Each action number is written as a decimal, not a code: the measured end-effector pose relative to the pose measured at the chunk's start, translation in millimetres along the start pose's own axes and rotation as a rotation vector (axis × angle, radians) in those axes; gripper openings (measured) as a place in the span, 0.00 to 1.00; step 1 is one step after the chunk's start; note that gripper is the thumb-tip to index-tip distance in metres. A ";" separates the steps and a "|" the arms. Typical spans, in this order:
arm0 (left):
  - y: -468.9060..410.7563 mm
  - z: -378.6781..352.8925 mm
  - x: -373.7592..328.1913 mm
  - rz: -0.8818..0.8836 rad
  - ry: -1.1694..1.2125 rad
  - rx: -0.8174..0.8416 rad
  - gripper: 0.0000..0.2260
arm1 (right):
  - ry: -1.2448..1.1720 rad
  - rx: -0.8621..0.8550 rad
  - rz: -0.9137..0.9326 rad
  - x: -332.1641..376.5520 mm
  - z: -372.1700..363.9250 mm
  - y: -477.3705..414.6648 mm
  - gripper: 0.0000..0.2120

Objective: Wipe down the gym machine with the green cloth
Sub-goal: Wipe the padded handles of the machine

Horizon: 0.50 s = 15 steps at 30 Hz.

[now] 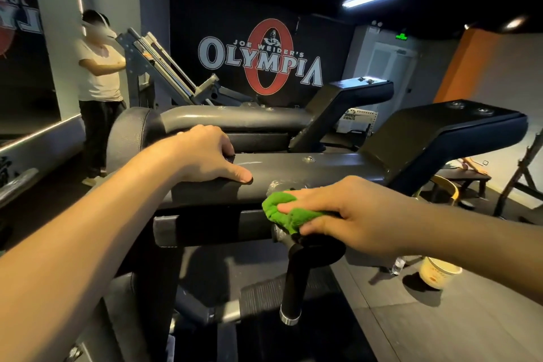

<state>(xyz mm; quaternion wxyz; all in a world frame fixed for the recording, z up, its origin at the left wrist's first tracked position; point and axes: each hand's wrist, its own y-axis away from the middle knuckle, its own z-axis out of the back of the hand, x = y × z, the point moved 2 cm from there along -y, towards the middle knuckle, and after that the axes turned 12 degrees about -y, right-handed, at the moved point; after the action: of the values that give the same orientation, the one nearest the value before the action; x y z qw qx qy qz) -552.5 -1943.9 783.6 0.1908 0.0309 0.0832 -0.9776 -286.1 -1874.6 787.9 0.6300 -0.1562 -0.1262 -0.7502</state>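
Note:
The gym machine (323, 167) is dark grey, with a thick horizontal arm running across the middle of the head view and angled padded ends at the right. My left hand (205, 153) grips the top of this arm, fingers curled over its far side and thumb lying along the near face. The green cloth (282, 211) is bunched against the front lower edge of the arm, just above a black handle (293, 273) that hangs down. My right hand (346, 214) holds the cloth, fingers on top and thumb beneath it, pressing it to the metal.
A second parallel machine arm (235, 117) lies behind. A person in a white shirt (97, 73) stands at another machine at the back left. A yellow tub (437, 272) and a bottle (398, 264) sit on the floor at the right. A bench (467, 176) stands beyond.

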 end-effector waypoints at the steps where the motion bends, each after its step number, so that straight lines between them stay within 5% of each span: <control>1: 0.1 -0.2 0.3 0.003 -0.001 0.000 0.39 | 0.041 -0.016 -0.003 -1.9 1.4 -9.2 0.20; 7: 5.9 -2.3 -1.3 0.014 0.003 0.012 0.40 | 0.391 -0.105 -0.104 -25.1 16.7 -65.8 0.21; 15: 9.6 -0.2 2.9 0.016 0.008 0.049 0.41 | 0.248 -0.132 -0.207 -45.5 33.8 -82.3 0.20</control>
<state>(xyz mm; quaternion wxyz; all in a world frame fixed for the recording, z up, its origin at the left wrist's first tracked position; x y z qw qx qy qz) -551.5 -1953.6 781.7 0.1974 0.0401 0.0596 -0.9777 -357.4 -1806.1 801.7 0.5483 -0.0896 -0.0136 -0.8314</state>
